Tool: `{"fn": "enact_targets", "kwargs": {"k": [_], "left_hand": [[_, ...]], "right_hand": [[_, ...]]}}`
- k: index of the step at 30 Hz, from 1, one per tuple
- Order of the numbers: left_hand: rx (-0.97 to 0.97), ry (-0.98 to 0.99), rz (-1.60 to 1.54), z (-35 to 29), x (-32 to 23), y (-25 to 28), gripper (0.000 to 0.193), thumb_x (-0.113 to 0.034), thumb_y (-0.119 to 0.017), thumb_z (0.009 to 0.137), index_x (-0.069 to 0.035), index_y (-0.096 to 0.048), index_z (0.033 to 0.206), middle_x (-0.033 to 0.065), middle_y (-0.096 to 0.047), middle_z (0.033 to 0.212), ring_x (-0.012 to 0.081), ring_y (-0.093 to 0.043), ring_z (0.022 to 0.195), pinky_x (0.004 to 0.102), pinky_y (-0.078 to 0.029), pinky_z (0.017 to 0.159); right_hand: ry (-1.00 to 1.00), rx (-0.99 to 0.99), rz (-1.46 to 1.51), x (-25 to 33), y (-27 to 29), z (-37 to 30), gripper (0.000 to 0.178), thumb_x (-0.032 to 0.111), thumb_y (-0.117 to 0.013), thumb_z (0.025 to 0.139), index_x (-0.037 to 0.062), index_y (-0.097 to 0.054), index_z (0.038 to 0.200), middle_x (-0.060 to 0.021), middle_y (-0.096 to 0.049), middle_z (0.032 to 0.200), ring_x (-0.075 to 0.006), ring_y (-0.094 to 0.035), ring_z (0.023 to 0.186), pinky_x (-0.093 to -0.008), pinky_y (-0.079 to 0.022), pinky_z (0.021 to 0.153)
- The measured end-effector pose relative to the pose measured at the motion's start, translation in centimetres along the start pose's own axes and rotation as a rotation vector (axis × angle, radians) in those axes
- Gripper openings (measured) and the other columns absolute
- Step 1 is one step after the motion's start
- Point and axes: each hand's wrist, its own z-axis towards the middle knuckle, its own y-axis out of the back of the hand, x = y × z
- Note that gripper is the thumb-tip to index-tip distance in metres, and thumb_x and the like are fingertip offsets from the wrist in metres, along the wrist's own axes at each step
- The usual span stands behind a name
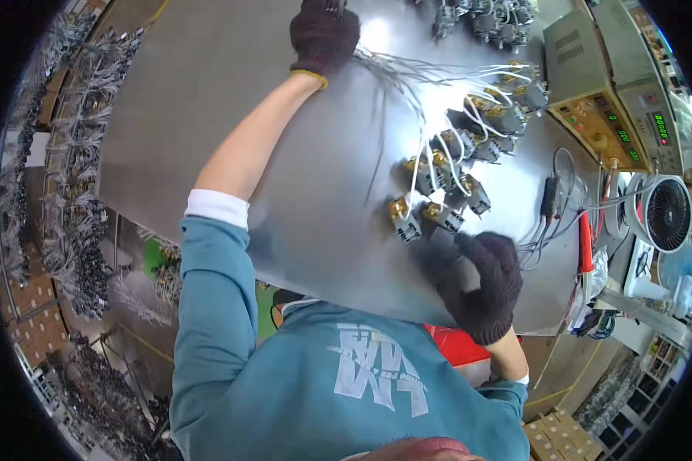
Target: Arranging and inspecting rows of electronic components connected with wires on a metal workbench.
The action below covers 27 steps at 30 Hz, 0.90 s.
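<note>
My left hand, in a dark knit glove with a yellow cuff, is closed at the far side of the metal table, gripping the ends of a bundle of grey and white wires. These wires fan out to the right, to several small motors with brass-coloured and grey-black bodies, grouped on the tabletop. My right hand, gloved the same way, is just below the nearest motor. Its fingers and thumb are curved but apart, with nothing visible between them.
More motors sit at the far edge of the table. To the right are test instruments with lit green displays, a small fan, loose cables and a red-handled tool. Racks of wired parts stand left.
</note>
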Motion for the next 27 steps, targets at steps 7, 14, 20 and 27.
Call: {"fn": "enact_targets", "kwargs": {"k": [7,14,20,27], "left_hand": [[-0.103,0.136,-0.180,-0.7,0.1,0.6,0.047,-0.008,-0.063,0.087,-0.017,-0.058,0.134,0.0125,-0.072,0.095,0.0365,-0.073,0.086,0.0483,-0.057,0.074],[0.006,0.302,-0.208,-1.2,-0.5,1.5,0.047,-0.012,-0.063,0.088,-0.018,-0.056,0.134,0.0159,-0.074,0.101,0.0415,-0.072,0.087,0.0531,-0.056,0.077],[0.010,0.208,-0.337,-1.5,1.1,0.8,0.046,-0.019,-0.066,0.089,-0.019,-0.055,0.133,0.0174,-0.075,0.098,0.0439,-0.072,0.089,0.0557,-0.056,0.077],[0.271,0.216,0.064,-1.0,2.0,0.6,0.031,-0.026,-0.067,0.091,-0.012,-0.064,0.119,0.0147,-0.073,0.095,0.0368,-0.072,0.085,0.0492,-0.057,0.077]], "right_hand": [[-0.079,0.128,-0.426,0.2,-2.0,4.0,0.054,0.022,-0.087,0.077,0.0128,-0.070,0.127,-0.0122,-0.072,0.110,-0.0343,-0.071,0.096,-0.0451,-0.058,0.081],[-0.051,0.115,-0.409,1.6,-4.3,3.0,0.048,0.032,-0.088,0.079,0.0161,-0.072,0.122,-0.0071,-0.073,0.086,-0.0293,-0.069,0.067,-0.0418,-0.056,0.062],[0.173,0.000,-0.606,2.6,-6.1,3.3,0.050,0.033,-0.089,0.079,0.0101,-0.070,0.120,-0.0059,-0.066,0.076,-0.0261,-0.065,0.065,-0.0408,-0.047,0.055],[-0.027,0.317,-0.228,4.9,-7.8,5.0,0.051,0.035,-0.087,0.080,0.0070,-0.070,0.120,-0.0087,-0.068,0.079,-0.0292,-0.069,0.068,-0.0434,-0.054,0.059]]}}
